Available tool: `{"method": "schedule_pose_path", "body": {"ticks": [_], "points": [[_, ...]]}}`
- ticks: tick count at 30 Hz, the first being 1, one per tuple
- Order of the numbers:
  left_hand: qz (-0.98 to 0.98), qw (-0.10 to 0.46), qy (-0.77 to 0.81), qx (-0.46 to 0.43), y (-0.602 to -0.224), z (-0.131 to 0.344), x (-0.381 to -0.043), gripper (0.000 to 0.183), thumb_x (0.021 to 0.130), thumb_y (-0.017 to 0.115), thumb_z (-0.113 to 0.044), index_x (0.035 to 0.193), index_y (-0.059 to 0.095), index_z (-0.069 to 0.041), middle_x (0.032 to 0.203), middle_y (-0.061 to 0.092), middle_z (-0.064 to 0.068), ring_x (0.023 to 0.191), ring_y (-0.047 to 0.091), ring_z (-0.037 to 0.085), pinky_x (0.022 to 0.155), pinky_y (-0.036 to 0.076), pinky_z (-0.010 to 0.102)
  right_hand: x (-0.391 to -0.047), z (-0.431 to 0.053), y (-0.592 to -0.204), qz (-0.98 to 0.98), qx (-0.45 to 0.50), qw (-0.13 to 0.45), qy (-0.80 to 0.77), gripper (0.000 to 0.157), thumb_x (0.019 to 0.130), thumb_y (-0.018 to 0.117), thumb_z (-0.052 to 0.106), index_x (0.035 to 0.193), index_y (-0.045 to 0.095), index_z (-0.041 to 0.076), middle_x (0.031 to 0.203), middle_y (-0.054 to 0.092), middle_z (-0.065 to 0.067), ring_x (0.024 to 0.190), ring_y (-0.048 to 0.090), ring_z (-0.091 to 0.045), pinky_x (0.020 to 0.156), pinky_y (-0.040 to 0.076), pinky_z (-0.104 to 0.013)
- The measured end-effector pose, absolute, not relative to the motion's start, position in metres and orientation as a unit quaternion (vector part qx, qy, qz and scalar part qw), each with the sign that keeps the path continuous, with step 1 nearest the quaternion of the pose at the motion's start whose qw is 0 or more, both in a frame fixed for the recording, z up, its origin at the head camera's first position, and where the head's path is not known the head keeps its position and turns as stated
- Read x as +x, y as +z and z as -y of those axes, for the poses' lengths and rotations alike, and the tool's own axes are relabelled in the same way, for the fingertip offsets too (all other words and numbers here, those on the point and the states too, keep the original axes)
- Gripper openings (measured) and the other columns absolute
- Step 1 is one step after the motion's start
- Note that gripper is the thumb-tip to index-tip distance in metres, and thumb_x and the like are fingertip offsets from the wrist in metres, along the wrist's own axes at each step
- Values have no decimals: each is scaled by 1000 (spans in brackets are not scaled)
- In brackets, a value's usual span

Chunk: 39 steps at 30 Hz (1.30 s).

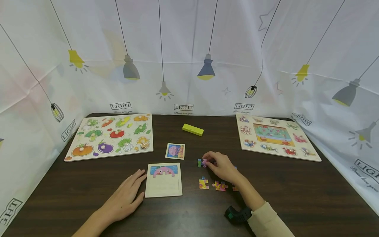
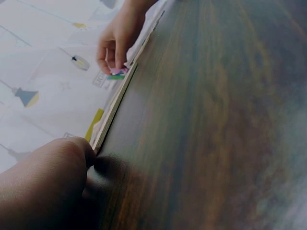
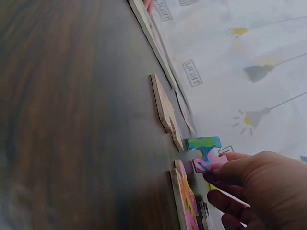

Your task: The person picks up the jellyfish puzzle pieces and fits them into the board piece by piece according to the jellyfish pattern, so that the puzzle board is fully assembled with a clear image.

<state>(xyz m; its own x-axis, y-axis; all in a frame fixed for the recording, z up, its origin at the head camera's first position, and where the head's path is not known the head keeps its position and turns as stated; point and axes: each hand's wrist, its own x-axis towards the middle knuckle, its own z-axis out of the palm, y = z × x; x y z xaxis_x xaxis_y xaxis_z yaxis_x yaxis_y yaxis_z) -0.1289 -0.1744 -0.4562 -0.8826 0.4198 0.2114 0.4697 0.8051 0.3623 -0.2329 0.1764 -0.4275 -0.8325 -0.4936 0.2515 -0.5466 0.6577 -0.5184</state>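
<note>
My right hand [image 1: 220, 167] pinches a pink, blue and green jigsaw piece [image 3: 205, 143] between thumb and fingers. In the right wrist view the piece is tilted up, its printed face showing. Several other jigsaw pieces [image 1: 203, 183] in yellow and pink lie on the table near that wrist, partly covered by the arm. My left hand [image 1: 125, 194] lies with extended fingers along the left edge of the square puzzle tray [image 1: 164, 188], thumb by its lower corner. Across the tray's top, fitted pieces [image 1: 164, 170] form a pink octopus head; bare wood shows below.
Behind the tray lies a small octopus picture card [image 1: 175, 151]. A yellow block [image 1: 193, 129] sits farther back. Large boards flank the table: a vegetable board [image 1: 99, 130] at left, a sea-animal board [image 1: 275, 138] at right. A printed curtain [image 1: 183, 39] hangs behind.
</note>
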Motion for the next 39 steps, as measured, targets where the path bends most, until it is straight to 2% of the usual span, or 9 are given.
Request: {"method": "schedule_pose_path", "body": {"ticks": [10,17,25,39], "points": [[951,46,-206,-228,-454,175,-129,52,91,53,-27,136,41,-5,145,31,9,135,23,22,107,24,43,-230,-167,-423,890,295,38,346,15,86,62,3,99,62,10,90,65,1,81,59,-13,71,51,-28],[950,47,-207,-230,-454,175,-129,52,91,54,-27,136,41,-5,145,31,10,135,23,23,107,24,44,-229,-155,-423,886,292,38,360,12,87,62,6,98,63,11,84,62,3,67,51,-9,58,45,-23],[946,71,-205,-242,-456,175,-129,51,90,56,-25,134,43,-2,143,34,12,133,26,26,105,27,47,-225,-135,-420,879,277,14,387,13,86,63,6,98,63,12,84,63,3,71,57,-9,63,50,-22],[945,70,-205,-244,-457,175,-129,54,89,57,-30,134,43,-4,143,34,12,133,27,25,105,26,45,-221,-100,-424,856,320,-24,405,13,88,62,11,101,62,11,74,55,5,63,48,-10,54,43,-21]]}}
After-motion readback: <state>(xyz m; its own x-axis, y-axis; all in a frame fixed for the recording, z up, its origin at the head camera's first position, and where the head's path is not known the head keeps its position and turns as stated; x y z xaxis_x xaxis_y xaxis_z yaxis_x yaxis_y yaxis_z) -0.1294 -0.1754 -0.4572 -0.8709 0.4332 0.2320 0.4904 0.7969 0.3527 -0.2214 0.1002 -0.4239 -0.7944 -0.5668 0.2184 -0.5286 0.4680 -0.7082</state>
